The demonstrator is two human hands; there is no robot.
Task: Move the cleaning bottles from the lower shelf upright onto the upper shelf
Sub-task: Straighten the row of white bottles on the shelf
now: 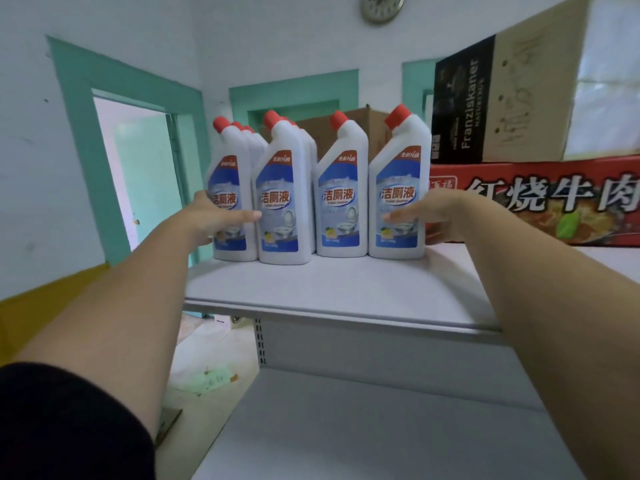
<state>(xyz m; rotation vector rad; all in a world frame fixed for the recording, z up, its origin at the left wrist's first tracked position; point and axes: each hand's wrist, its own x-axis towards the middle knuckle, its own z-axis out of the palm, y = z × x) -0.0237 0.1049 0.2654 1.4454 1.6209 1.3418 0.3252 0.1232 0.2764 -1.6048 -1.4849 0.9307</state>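
Several white cleaning bottles with red caps and blue labels stand upright in rows on the upper shelf (346,292). In the front row, the leftmost bottle (230,188) has my left hand (214,220) across its front, fingers straight and reaching the second bottle (282,202). A third bottle (341,195) stands free in the middle. My right hand (429,213) lies with straight fingers against the front and right side of the rightmost bottle (398,188). More bottles stand behind the left two. The lower shelf (363,427) shows no bottles.
A red carton (540,199) lies on the upper shelf right of the bottles, with a black and brown carton (502,98) on top. A brown box (374,129) stands behind the bottles. A doorway (138,174) is at the left; litter lies on the floor below.
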